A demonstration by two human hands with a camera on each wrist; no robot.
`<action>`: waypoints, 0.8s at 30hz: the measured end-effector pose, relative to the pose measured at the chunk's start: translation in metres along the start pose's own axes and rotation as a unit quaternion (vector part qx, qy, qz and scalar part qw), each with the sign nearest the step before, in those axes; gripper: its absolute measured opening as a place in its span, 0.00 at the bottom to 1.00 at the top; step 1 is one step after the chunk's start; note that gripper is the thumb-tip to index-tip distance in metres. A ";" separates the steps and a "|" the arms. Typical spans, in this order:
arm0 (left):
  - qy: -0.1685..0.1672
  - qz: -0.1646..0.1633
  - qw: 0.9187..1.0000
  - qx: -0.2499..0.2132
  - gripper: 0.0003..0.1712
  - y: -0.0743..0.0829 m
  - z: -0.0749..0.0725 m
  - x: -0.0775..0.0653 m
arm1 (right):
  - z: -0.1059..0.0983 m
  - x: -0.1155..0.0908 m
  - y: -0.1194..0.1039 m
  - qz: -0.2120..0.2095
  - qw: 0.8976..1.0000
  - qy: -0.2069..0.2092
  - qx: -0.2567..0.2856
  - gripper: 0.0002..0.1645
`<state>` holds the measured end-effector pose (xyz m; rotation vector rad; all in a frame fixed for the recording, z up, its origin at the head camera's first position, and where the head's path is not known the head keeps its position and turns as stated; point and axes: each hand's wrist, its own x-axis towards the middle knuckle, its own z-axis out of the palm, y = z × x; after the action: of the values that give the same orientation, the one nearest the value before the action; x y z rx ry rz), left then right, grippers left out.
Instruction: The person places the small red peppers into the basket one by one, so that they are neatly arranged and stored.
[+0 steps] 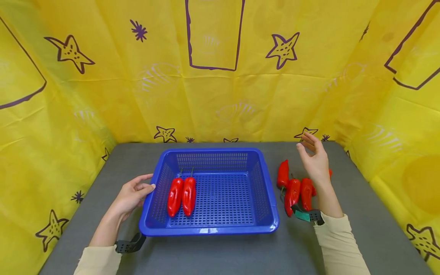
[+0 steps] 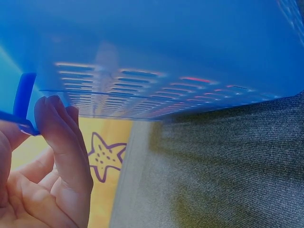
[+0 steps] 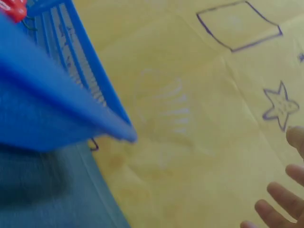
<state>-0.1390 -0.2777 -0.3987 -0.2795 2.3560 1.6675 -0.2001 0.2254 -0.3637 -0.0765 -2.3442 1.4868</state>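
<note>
A blue plastic basket (image 1: pixel 220 230) with slotted walls stands on the grey table. Two red chili peppers, a left one (image 1: pixel 175 196) and a right one (image 1: pixel 188 196), lie side by side in its left part, stems pointing away. My left hand (image 1: pixel 132 196) pinches the basket's left rim, thumb on top and fingers (image 2: pixel 61 137) beneath. Raised over the table to the right, my right hand (image 1: pixel 314 160) holds nothing, its fingers apart and slightly bent. Several more red chili peppers (image 1: pixel 292 196) lie below and beside it, some partly hidden by the hand and wrist.
A yellow cloth (image 1: pixel 220 103) printed with starfish and fish bones hangs around the back and sides of the grey table (image 1: pixel 206 256). Each wrist wears a dark strap; the right strap (image 1: pixel 307 215) has a green patch.
</note>
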 end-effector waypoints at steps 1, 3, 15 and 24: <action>0.000 0.000 1.000 0.000 0.38 0.000 0.000 0.000 | -0.003 0.000 0.003 0.008 1.000 0.009 -0.001 0.31; 0.000 0.000 1.000 0.001 0.38 0.000 0.000 0.000 | -0.009 0.000 0.008 0.025 0.999 0.024 -0.001 0.32; 0.002 -0.007 1.000 -0.001 0.38 0.000 0.000 0.001 | -0.040 -0.004 0.043 0.128 0.989 0.077 0.016 0.31; 0.000 -0.007 1.000 -0.006 0.37 0.001 0.000 0.000 | -0.056 -0.009 0.069 0.181 0.981 0.076 0.005 0.33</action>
<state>-0.1389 -0.2773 -0.3978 -0.2971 2.3393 1.6759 -0.1835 0.3028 -0.4059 -0.6215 -2.2820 1.5866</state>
